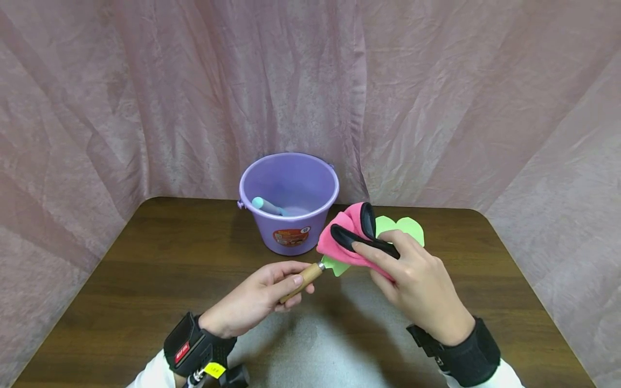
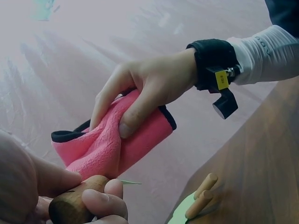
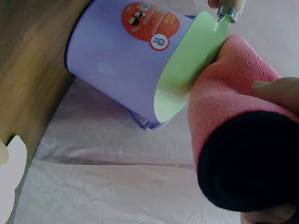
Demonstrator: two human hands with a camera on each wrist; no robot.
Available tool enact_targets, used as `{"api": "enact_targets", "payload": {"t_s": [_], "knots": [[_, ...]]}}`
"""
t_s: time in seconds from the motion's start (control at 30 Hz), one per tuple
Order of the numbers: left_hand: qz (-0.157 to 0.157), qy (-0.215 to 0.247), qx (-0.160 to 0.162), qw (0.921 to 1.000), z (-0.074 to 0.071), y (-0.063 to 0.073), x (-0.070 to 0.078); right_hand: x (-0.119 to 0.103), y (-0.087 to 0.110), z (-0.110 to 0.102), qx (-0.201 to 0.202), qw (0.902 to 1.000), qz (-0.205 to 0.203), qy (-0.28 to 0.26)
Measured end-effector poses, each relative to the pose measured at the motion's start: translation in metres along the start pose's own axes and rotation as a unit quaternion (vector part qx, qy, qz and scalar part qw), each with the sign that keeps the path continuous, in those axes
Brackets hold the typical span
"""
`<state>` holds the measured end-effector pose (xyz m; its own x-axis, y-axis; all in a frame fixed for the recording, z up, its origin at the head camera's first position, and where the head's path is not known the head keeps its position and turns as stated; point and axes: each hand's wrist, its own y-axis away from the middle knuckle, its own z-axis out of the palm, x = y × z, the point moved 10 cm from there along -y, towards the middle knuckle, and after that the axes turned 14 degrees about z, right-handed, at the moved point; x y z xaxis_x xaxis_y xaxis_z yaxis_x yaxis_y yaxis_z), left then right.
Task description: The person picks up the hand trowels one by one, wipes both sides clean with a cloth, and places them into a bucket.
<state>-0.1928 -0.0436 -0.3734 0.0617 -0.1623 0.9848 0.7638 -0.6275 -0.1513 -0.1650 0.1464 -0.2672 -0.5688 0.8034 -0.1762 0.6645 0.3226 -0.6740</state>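
My left hand [image 1: 264, 293] grips the wooden handle [image 1: 303, 283] of a small garden trowel with a light green blade [image 3: 187, 74]. In my right hand [image 1: 412, 275] is a folded pink cloth [image 1: 346, 237] with black edging, pinched between thumb and fingers. The cloth lies against the trowel's blade and hides much of it in the head view. Both hands are raised over the table, in front of a purple bucket [image 1: 296, 229]. Behind the right hand, light green tool heads [image 1: 409, 229] lie on the table; the left wrist view shows their two wooden handles [image 2: 200, 203].
Inside the bucket leans a light blue rod-shaped thing [image 1: 267, 206], its lower end resting on the bottom. The bucket stands at the back edge of the dark wooden table [image 1: 170, 258]. A pink curtain [image 1: 194, 97] hangs just behind it.
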Motion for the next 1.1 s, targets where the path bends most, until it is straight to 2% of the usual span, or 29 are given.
{"api": "enact_targets", "payload": {"t_s": [0.27, 0.53, 0.77, 0.97, 1.1], "knots": [[0.011, -0.011, 0.002, 0.9999, -0.003, 0.000, 0.002, -0.014, -0.003, -0.006, 0.016, 0.9977, -0.054, -0.037], [0.022, -0.001, 0.012, 0.9997, -0.004, -0.001, 0.005, -0.007, -0.005, -0.011, 0.029, 0.9978, -0.056, -0.019], [0.025, 0.000, 0.023, 0.9994, -0.008, 0.000, 0.007, 0.009, -0.004, -0.012, 0.018, 0.9994, -0.029, 0.011], [0.026, 0.005, 0.023, 0.9994, -0.009, 0.000, 0.009, 0.025, -0.003, -0.012, 0.011, 0.9982, 0.024, 0.054], [0.026, 0.002, 0.024, 0.9994, -0.010, 0.001, 0.010, 0.032, -0.003, -0.014, 0.018, 0.9963, 0.054, 0.064]]}}
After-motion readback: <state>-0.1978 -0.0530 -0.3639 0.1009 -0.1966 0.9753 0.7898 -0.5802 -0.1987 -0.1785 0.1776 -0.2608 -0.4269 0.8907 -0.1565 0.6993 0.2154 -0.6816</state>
